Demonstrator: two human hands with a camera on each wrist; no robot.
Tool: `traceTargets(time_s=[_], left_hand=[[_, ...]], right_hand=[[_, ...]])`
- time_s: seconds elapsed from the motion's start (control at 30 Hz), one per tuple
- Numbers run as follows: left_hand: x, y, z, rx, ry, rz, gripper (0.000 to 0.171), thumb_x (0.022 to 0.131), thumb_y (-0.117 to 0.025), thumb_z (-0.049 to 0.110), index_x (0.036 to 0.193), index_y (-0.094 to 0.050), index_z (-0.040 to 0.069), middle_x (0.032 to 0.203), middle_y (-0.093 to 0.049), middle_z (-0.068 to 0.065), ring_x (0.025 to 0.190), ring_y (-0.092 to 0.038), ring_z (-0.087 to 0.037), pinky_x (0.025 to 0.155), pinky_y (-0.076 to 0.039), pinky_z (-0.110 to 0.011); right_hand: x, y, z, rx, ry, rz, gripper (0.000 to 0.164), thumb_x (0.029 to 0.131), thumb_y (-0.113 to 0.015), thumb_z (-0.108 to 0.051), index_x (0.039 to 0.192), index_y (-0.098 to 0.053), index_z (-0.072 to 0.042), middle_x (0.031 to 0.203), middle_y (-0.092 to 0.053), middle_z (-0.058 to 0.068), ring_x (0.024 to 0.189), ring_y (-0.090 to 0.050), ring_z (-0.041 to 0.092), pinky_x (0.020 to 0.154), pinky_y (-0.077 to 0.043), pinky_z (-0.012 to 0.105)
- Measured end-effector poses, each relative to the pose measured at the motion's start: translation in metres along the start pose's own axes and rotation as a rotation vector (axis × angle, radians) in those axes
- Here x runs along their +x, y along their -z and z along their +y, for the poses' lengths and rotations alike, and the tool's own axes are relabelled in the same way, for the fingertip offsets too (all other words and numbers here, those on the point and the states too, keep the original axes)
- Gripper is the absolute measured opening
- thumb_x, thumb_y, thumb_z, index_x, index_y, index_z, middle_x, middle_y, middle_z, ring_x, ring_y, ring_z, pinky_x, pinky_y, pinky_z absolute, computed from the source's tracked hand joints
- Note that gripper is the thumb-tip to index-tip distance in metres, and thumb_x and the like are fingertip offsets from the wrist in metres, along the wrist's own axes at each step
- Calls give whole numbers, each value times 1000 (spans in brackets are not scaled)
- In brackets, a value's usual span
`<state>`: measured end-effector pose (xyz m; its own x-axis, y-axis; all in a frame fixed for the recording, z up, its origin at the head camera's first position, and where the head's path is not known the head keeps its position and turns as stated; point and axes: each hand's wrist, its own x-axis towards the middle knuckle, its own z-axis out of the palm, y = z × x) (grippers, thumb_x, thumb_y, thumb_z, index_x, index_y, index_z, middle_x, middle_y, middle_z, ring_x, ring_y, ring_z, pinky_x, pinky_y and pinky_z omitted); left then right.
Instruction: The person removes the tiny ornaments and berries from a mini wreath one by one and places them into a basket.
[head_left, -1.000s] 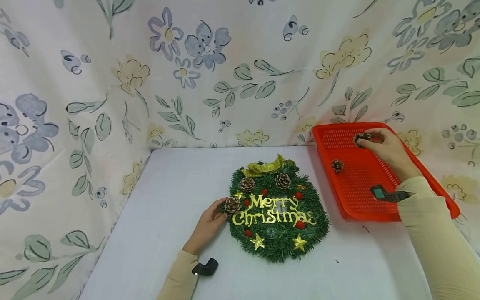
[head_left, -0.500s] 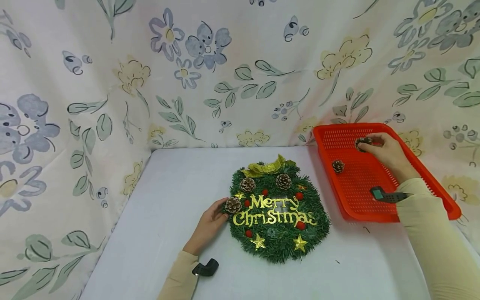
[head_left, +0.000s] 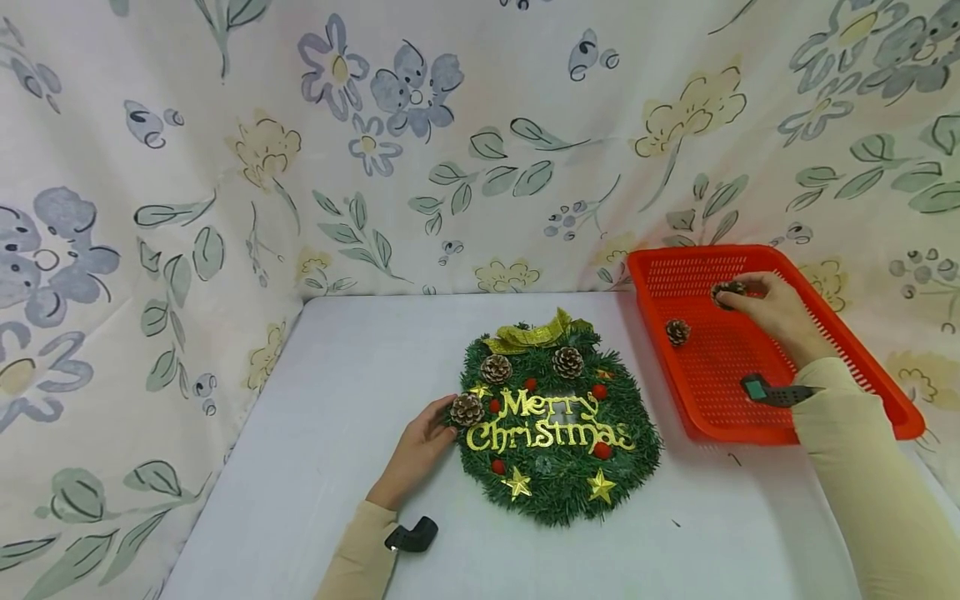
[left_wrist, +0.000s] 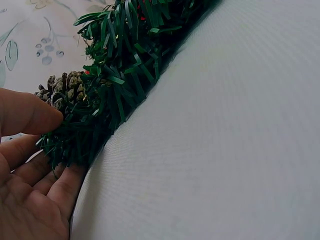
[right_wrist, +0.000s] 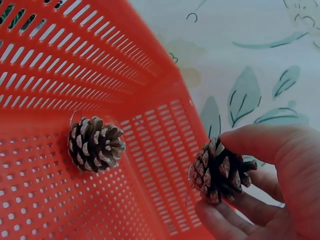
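A green tinsel wreath [head_left: 555,500] with gold "Merry Christmas" lettering, gold stars, red balls and a gold ribbon lies on the white table. My left hand [head_left: 416,446] holds its left edge, beside a pine cone [head_left: 467,410] fixed there. In the left wrist view, the thumb lies over the tinsel [left_wrist: 120,95] and the other fingers reach under the rim. My right hand [head_left: 772,308] pinches a loose pine cone [right_wrist: 220,172] between thumb and fingers, inside the far end of the red basket [head_left: 693,429]. Another pine cone [right_wrist: 95,145] rests on the basket floor.
Two more pine cones sit on the upper wreath, one at the left [head_left: 496,368] and one further right [head_left: 567,362]. A floral curtain [head_left: 450,208] hangs behind the white table [head_left: 352,358]. Small dark bits lie near the basket's front.
My right hand has sunk slightly toward the basket floor with its pine cone. The left hand and the wreath have stayed in place.
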<state>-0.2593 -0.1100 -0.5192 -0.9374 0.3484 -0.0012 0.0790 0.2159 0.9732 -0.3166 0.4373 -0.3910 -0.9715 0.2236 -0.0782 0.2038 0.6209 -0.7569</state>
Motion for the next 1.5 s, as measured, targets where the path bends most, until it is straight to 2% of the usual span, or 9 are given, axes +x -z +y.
traceTargets(time_s=[0.13, 0.2, 0.47, 0.77, 1.1, 1.5], left_hand=[[0, 0, 0, 8, -13, 1, 55, 100, -56, 0, 153, -43, 7, 162, -35, -20, 144, -43, -42, 113, -48, -40], [-1, 0, 1, 7, -9, -3, 55, 100, -55, 1, 153, -42, 7, 163, -35, -19, 145, -42, -41, 113, -48, -39], [-1, 1, 2, -12, -8, -3, 55, 100, -55, 0, 153, -42, 5, 162, -35, -20, 146, -41, -42, 115, -46, -43], [0, 1, 3, -27, 2, -3, 55, 100, -55, -1, 153, -42, 5, 162, -37, -19, 146, -41, -40, 115, -46, -41], [1, 2, 1, -15, 1, -14, 55, 101, -55, 1, 154, -41, 6, 162, -35, -19, 147, -40, -41, 116, -45, -43], [1, 1, -1, -16, 11, -9, 55, 101, -55, 1, 154, -42, 7, 163, -35, -18, 146, -41, -40, 115, -46, -41]], right_hand=[[2, -2, 1, -37, 13, -8, 75, 96, -59, -58, 141, -40, -2, 133, -45, 15, 117, -43, 33, 90, -42, 45], [3, -4, 1, -48, 14, -15, 76, 96, -59, -58, 142, -39, -1, 135, -46, 17, 117, -44, 33, 89, -42, 42], [7, -6, 2, -58, 35, -79, 78, 98, -57, -55, 146, -37, 4, 143, -43, 28, 127, -43, 42, 102, -39, 61], [9, -7, 4, -86, 17, -146, 83, 99, -54, -58, 148, -33, 6, 148, -38, 34, 132, -38, 51, 108, -33, 72], [13, -8, 8, -146, -12, -235, 84, 101, -51, -57, 156, -26, 1, 153, -30, 37, 134, -34, 54, 107, -31, 76], [13, -10, 8, -183, -7, -267, 76, 102, -54, -50, 151, -32, 3, 146, -36, 36, 131, -36, 53, 106, -32, 74]])
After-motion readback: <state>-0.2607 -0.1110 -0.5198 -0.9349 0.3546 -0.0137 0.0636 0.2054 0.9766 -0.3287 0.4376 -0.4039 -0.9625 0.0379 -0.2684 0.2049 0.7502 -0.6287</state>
